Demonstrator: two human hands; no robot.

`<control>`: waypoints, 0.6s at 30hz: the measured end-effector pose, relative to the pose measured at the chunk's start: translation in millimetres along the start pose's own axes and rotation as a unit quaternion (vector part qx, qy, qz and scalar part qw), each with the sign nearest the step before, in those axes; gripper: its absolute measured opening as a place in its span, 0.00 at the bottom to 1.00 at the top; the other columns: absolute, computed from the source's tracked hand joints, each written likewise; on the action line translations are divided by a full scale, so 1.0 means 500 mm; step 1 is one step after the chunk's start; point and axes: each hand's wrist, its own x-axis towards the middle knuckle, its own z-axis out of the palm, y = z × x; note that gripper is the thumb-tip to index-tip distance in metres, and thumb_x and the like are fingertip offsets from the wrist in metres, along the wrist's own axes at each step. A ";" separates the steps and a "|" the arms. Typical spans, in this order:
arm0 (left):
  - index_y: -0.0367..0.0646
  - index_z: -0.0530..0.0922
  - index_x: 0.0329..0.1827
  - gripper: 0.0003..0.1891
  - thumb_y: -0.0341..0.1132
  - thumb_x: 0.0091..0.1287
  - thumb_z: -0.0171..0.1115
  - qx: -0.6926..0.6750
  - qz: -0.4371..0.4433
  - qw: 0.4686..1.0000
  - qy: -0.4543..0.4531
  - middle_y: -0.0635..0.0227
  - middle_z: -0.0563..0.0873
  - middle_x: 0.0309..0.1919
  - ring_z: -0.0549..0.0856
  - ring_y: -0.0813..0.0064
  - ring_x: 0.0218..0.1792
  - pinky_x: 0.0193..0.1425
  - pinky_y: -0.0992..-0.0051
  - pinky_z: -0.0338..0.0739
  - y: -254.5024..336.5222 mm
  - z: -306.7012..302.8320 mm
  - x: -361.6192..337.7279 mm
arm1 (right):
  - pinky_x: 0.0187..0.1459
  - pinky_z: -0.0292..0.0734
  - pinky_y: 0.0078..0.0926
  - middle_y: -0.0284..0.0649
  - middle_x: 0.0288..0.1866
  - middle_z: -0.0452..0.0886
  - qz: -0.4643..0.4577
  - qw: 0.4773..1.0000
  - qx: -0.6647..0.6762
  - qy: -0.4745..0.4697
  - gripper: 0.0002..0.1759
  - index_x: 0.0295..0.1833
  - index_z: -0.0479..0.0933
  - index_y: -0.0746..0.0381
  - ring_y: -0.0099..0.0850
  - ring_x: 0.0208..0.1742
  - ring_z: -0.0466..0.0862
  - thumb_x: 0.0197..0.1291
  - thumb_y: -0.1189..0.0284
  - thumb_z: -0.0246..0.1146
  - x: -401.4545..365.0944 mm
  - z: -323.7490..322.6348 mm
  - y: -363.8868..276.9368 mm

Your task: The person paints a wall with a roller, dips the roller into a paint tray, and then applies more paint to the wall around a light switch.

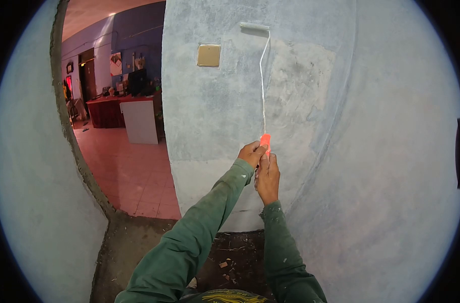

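Left hand [251, 153] above, right hand [268, 178] just below — both closed tight on the orange roller handle [265, 139], fingers curled, touching each other. Up high, roller sleeve [255, 26] lying against the grey-blue wall [381, 151] — just right of a beige switch plate [209, 55], well above both hands.
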 end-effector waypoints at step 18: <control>0.42 0.75 0.36 0.16 0.47 0.66 0.52 -0.063 -0.140 0.988 -0.013 0.72 0.77 0.25 0.74 0.81 0.27 0.27 0.77 0.71 -0.296 0.045 -0.208 | 0.32 0.71 0.44 0.59 0.30 0.77 0.036 0.988 -0.150 -0.030 0.14 0.46 0.62 0.65 0.56 0.35 0.80 0.69 0.64 0.43 -0.196 -0.029 0.249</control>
